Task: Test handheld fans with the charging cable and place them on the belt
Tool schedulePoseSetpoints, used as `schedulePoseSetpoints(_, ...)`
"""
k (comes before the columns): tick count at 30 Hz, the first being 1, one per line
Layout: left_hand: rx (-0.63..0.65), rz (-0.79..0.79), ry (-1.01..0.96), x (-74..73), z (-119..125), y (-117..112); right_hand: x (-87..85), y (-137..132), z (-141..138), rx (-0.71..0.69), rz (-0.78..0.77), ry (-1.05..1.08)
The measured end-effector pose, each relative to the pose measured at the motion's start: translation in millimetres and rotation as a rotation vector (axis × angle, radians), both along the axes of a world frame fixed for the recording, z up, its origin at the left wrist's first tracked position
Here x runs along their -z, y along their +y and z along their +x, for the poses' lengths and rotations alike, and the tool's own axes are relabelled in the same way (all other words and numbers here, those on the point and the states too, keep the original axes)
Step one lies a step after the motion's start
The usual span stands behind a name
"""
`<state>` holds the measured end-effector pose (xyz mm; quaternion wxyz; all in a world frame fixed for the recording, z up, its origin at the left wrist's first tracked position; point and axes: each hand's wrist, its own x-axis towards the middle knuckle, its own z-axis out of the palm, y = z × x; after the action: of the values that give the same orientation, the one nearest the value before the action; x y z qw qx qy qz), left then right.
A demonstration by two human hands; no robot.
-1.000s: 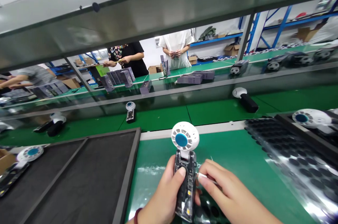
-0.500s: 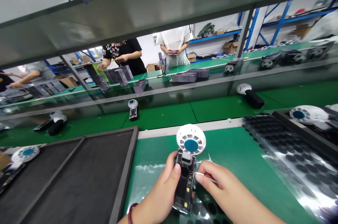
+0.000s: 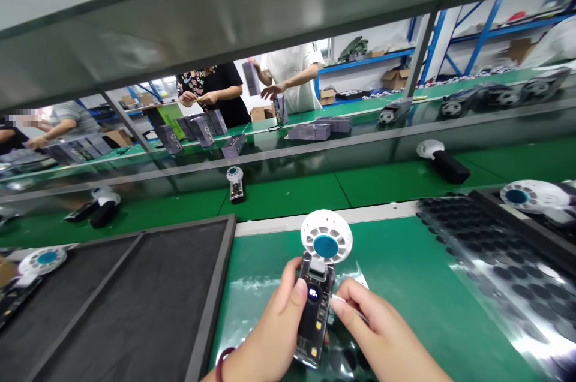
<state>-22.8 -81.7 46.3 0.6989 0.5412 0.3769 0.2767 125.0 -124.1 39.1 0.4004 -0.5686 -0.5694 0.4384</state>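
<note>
In my left hand [image 3: 281,316] is a handheld fan [image 3: 311,331], held upright with the thumb along its body. Its round white head has a blue centre, and through the dark see-through body I see a circuit board. A small round display is lit with digits that look like 89. Thumb and fingers of my right hand [image 3: 366,325] pinch a thin white cable [image 3: 337,298], whose tip is at the right side of the fan's body. Whether the tip sits in a socket I cannot tell.
A dark foam-lined tray [image 3: 148,298] lies at left, and a sheet of black round stickers [image 3: 508,268] at right. Beyond runs a green conveyor belt [image 3: 310,190] carrying more fans [image 3: 234,184]. Co-workers [image 3: 290,79] stand behind grey boxes [image 3: 310,130]; a metal shelf hangs overhead.
The fan's display has lit up. Fans on the belt have shifted to the right. Across the line, a co-worker in white has lifted a grey box. My hands have hardly moved.
</note>
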Motion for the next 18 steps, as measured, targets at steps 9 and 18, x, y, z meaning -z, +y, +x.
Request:
schedulePoseSetpoints(9,-0.349,-0.039,0.03,1.5,10.9,32.2,2.6,10.0,22.7,0.143,-0.029,0.001)
schedulePoseSetpoints(18,-0.406,-0.051,0.42,-3.1,57.1,184.2,35.0,22.6,11.3,0.03,0.016,-0.182)
